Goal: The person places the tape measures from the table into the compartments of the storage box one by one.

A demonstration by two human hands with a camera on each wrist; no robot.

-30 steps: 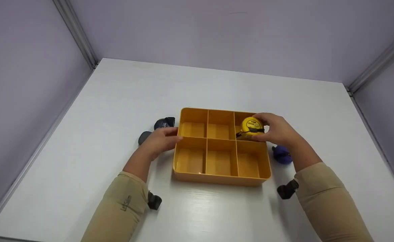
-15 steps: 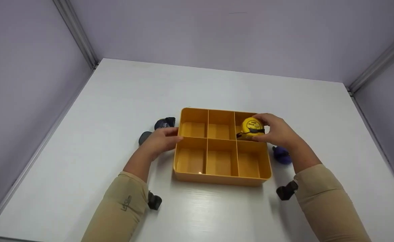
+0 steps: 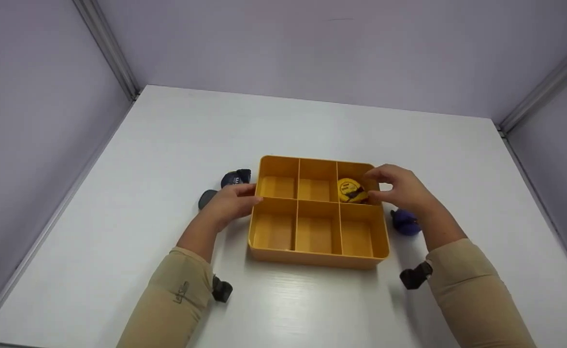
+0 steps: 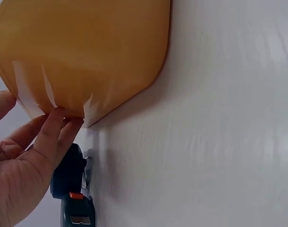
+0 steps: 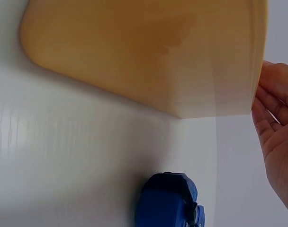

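Observation:
A yellow tape measure (image 3: 351, 190) lies in the far right compartment of the orange six-compartment tray (image 3: 318, 258). My right hand (image 3: 399, 191) hovers at that compartment's right edge, fingers loosely curled beside the tape measure and holding nothing. In the right wrist view the right hand (image 5: 276, 137) is apart from the tray's wall (image 5: 144, 56). My left hand (image 3: 232, 203) rests against the tray's left side. The left wrist view shows the left hand's (image 4: 25, 165) straight fingertips touching the tray wall (image 4: 87, 47).
A blue tape measure (image 3: 404, 222) (image 5: 170, 201) lies on the white table right of the tray. Two dark tape measures (image 3: 235, 178) (image 3: 207, 198) lie left of it, behind my left hand. Lilac walls enclose the table on three sides.
My right hand has lowered the yellow tape measure into the far right compartment and let go of it. The left hand and tray have stayed put.

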